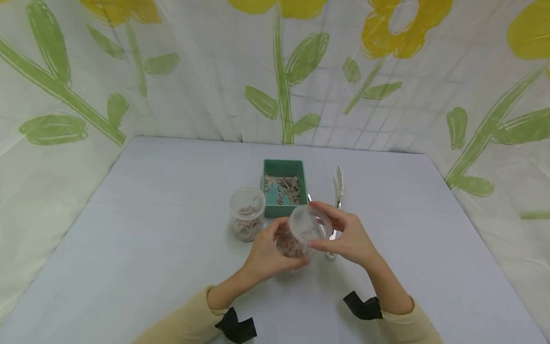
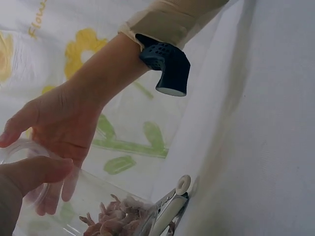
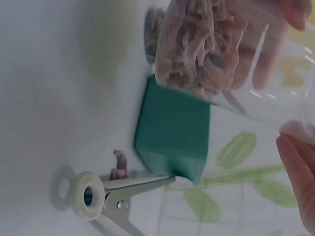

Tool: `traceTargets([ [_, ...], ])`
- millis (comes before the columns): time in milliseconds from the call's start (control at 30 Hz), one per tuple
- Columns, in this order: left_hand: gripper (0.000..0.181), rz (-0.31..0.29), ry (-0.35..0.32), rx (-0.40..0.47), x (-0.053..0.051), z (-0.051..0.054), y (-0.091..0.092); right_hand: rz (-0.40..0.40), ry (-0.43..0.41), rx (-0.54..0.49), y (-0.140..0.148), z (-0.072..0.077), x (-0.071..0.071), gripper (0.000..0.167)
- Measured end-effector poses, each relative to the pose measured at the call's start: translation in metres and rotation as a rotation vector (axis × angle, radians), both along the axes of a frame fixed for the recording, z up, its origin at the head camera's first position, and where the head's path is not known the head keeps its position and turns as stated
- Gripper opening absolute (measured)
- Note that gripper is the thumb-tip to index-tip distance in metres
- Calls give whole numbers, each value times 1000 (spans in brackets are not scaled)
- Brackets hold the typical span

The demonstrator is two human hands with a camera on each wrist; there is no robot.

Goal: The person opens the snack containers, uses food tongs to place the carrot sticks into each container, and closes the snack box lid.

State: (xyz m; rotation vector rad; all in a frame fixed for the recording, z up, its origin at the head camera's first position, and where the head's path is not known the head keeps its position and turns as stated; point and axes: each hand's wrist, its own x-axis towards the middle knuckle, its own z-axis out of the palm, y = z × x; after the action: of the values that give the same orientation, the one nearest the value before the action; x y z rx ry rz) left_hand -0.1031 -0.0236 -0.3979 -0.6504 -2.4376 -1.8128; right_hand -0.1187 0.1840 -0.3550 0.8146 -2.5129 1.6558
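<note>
My left hand (image 1: 267, 255) grips a clear plastic jar (image 3: 197, 54) partly filled with small pinkish-brown pieces (image 2: 120, 216). The jar is tilted. At its mouth is a translucent round lid (image 1: 310, 224), which my right hand (image 1: 350, 239) holds by the edge between thumb and fingers. Whether the lid is fully seated, I cannot tell. To the left, a second clear jar (image 1: 247, 212) with similar pieces stands upright. Just behind the hands lies a green rectangular box (image 1: 284, 210), with more pieces scattered over its bottom.
Tongs (image 3: 138, 186) with pale tips and a white ring end lie right of the box, partly behind my right hand in the head view. A loose piece (image 3: 119, 164) is on the white table (image 1: 150, 215) near them. A flower-printed curtain (image 1: 206, 95) hangs behind.
</note>
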Motion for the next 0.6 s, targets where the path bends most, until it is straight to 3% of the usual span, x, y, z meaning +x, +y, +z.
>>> traceTargets([
  [300, 73, 90, 90, -16, -7, -11, 10, -124, 183, 77, -16, -10, -2, 70],
  [433, 74, 146, 68, -72, -12, -12, 16, -183, 234, 133, -24, -12, -6, 71],
  [600, 78, 163, 29, -115, -18, -16, 21, -225, 235, 253, -33, -12, -11, 76],
])
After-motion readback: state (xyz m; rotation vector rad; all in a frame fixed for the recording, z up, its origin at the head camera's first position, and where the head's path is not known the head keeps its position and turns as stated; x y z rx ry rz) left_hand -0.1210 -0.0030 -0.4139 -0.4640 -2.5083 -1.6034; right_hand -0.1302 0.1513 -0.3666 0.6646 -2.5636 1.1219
